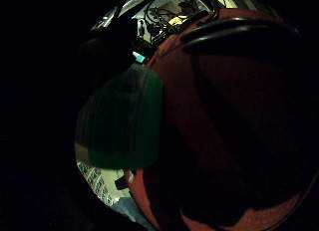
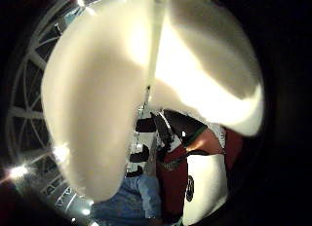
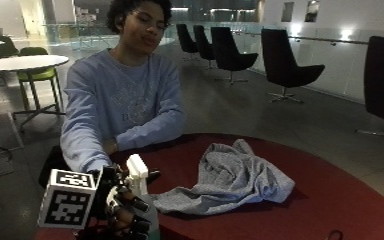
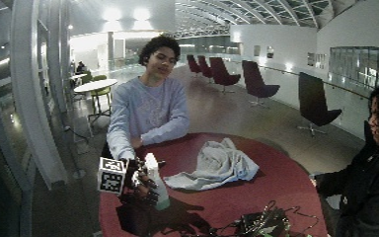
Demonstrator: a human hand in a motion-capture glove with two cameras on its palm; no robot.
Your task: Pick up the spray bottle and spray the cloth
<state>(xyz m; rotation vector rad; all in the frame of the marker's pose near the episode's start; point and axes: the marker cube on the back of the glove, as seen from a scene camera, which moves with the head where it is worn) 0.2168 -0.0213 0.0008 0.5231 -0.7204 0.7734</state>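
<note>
The gloved right hand [image 3: 122, 202] grips the white spray bottle [image 3: 139, 175], fingers curled round its body, holding it upright over the red counter [image 3: 325, 200], and just beyond it the crumpled grey cloth [image 3: 235, 180] lies.

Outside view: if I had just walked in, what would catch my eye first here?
Probably the black-gloved right hand at the near edge of the round red table, its fingers curled round an upright white spray bottle. Next, the crumpled grey cloth lying in a heap on the table beside the bottle, apart from it.
</note>
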